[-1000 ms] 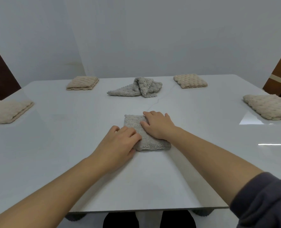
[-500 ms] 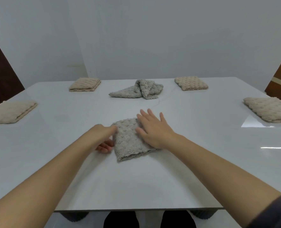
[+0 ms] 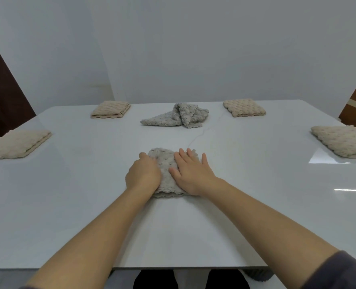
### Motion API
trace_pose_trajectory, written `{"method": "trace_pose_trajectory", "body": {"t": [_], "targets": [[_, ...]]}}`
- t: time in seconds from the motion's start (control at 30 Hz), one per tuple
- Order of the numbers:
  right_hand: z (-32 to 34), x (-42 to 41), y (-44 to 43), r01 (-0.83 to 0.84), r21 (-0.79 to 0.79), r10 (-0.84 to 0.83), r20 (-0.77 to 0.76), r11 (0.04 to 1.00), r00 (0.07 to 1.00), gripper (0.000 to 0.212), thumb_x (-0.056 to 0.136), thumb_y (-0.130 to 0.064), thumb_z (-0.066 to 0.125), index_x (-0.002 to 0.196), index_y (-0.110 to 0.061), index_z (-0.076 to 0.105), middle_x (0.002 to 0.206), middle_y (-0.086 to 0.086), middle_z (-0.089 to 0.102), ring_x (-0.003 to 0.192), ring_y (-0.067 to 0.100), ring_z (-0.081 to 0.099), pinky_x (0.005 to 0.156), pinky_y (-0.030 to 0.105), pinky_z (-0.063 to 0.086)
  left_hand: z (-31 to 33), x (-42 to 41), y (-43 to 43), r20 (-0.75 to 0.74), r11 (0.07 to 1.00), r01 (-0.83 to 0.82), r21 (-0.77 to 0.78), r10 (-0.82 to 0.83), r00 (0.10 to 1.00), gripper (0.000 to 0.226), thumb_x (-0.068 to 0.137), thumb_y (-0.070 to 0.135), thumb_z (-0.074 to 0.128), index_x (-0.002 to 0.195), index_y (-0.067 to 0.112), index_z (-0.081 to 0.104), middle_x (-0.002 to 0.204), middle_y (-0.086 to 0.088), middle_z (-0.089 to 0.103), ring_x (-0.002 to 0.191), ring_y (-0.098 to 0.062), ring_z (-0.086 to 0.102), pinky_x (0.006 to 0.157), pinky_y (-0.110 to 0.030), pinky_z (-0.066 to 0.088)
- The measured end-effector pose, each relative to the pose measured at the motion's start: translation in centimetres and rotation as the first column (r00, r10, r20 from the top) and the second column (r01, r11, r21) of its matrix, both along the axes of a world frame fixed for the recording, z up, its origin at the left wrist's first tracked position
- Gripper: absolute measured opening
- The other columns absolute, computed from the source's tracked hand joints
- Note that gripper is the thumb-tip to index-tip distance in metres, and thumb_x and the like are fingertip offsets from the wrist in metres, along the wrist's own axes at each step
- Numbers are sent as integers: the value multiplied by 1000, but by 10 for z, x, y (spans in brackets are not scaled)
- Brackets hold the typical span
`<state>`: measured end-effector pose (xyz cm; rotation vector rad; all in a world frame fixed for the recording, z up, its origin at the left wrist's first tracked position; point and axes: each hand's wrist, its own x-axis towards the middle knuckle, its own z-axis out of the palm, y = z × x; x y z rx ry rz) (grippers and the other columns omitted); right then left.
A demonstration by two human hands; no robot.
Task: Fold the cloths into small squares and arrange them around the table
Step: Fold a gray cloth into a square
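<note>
A small grey cloth (image 3: 168, 174), folded into a thick pad, lies on the white table (image 3: 68, 205) just past the middle of its near half, and both bare hands are on it. The left hand (image 3: 143, 176) sits at the pad's 9 o'clock edge with its fingers curled down over that edge, gripping the fabric (the fingertips themselves are hidden under the knuckles). The right hand (image 3: 192, 176) lies flat over the 3 o'clock half, its fingers straight and slightly spread, pressing the cloth down; the fingertips reach the pad's far edge. Only a strip of the bumpy fabric shows between the two hands, plus a rounded lip at the far and near ends. Taking this pad as the centre of the dial, a second grey cloth, the crumpled one (image 3: 177, 116), lies well apart at 12 o'clock in a loose heap. Four beige folded squares lie near the table's edges: one at 11 o'clock (image 3: 110, 109), one at 1 o'clock (image 3: 243, 107), one at 10 o'clock by the left edge (image 3: 16, 143), and one at 2 o'clock by the right edge (image 3: 344, 142). A dark sleeve (image 3: 339, 272) covers the right upper forearm at the lower right corner.
</note>
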<state>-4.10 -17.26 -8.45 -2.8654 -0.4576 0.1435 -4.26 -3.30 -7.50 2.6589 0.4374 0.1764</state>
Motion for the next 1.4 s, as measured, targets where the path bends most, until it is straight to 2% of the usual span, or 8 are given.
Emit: {"method": "trace_pose_trajectory", "body": {"t": [0.1, 0.47, 0.93, 1.0, 1.07, 1.13, 1.23, 1.4], "targets": [[2, -7, 10, -23, -45, 23, 3, 999, 1000, 66, 102, -50, 14, 156, -14, 1, 164, 4, -4, 151, 22, -9, 118, 55, -10, -4, -4, 16, 33, 988, 53, 145, -58, 998, 22, 103, 31, 30, 100, 11, 39, 87, -6, 56, 75, -26, 51, 63, -35, 38], [-4, -36, 118, -367, 30, 364, 74, 930, 928, 69, 102, -51, 20, 157, -14, 1, 164, 2, -5, 150, 19, -12, 120, 43, -10, -12, -46, 161, 98, 941, -38, 336, 5, 995, 37, 101, 47, 29, 97, 16, 49, 76, -1, 57, 70, -23, 55, 56, -32, 39], [-8, -63, 250, -327, -3, 327, 34, 945, 944, 74, 98, -59, 18, 156, -19, -4, 163, 7, -14, 148, 30, -20, 114, 61, -14, -10, -81, 281, 157, 855, -168, 490, 103, 982, 40, 100, 48, 32, 99, 14, 54, 72, -3, 59, 64, -25, 55, 52, -31, 36], [-5, -62, 255, -326, 20, 326, 14, 945, 945, 71, 99, -56, 17, 157, -19, -3, 163, 7, -13, 148, 30, -20, 113, 61, -15, -9, -79, 285, 223, 866, -174, 469, 74, 972, 36, 101, 38, 36, 114, 12, 57, 94, -8, 65, 78, -29, 60, 59, -34, 43], [-2, -59, 254, -319, 43, 318, 22, 947, 948, 67, 100, -50, 16, 157, -18, -2, 163, 8, -11, 148, 29, -19, 114, 60, -15, -7, -78, 287, 261, 925, -57, 375, -46, 964, 41, 101, 27, 37, 136, 11, 51, 132, -8, 57, 115, -29, 56, 86, -42, 46], [-4, -56, 252, -303, 20, 301, 58, 953, 952, 66, 100, -46, 15, 156, -16, -2, 163, 8, -11, 148, 28, -19, 115, 59, -14, -5, -78, 288, 134, 933, 171, 318, -222, 966, 51, 103, 30, 31, 152, 17, 28, 158, 4, 24, 145, -13, 23, 116, -40, 23], [-12, -57, 251, -289, -25, 290, 46, 957, 956, 66, 101, -45, 14, 156, -14, -7, 163, 7, -14, 148, 26, -20, 115, 59, -14, -14, -79, 290, -173, 890, 382, 248, -347, 922, 57, 102, 44, 13, 154, 29, -4, 157, 20, -13, 142, 5, -15, 121, -35, -6], [-15, -60, 249, -279, -10, 279, 36, 960, 960, 66, 102, -45, 14, 156, -13, -7, 163, 6, -14, 148, 25, -19, 114, 61, -13, -21, -78, 292, -243, 895, 390, 217, -337, 909, 58, 99, 47, 6, 151, 29, -14, 152, 23, -21, 139, 8, -20, 120, -35, -10]]}}
